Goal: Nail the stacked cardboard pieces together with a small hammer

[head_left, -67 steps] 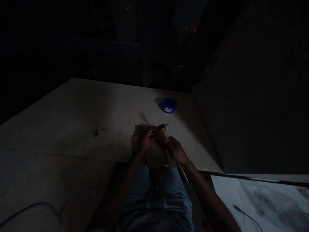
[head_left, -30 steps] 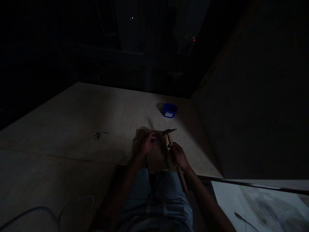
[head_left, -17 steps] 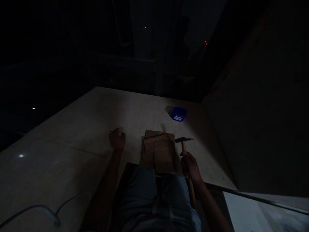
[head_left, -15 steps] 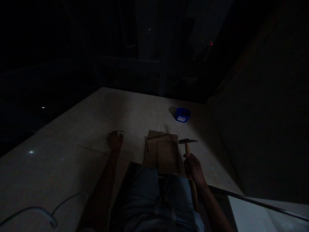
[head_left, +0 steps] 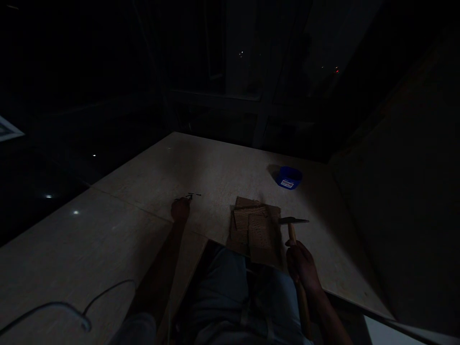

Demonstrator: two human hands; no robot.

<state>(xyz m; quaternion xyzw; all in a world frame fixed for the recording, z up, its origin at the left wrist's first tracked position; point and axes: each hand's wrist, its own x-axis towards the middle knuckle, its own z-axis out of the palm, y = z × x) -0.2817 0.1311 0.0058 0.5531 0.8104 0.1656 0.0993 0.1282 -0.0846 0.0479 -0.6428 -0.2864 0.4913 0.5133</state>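
My right hand [head_left: 302, 264] is wrapped round the wooden handle of a hammer [head_left: 292, 231]. Its dark metal head points up, beside the right edge of some stacked corrugated cardboard pieces [head_left: 260, 235]. Farther left, my left hand [head_left: 180, 210] rests low at the tabletop with its fingers drawn together. Just beyond its fingertips show thin dark slivers [head_left: 194, 194], perhaps nails, too small to tell. Whether the fingers pinch one of them is hidden by the dim light.
A blue plastic tub [head_left: 289, 178] with a white label stands behind the cardboard. The pale stone-like table [head_left: 223, 167] has a seam at left. A grey cable [head_left: 53, 306] curves over its lower left. A dark wall [head_left: 406, 201] rises at right.
The view has swung left, so things sit farther right. My left hand has shifted slightly, and more dark slivers show at its fingertips. My right hand still grips the hammer.
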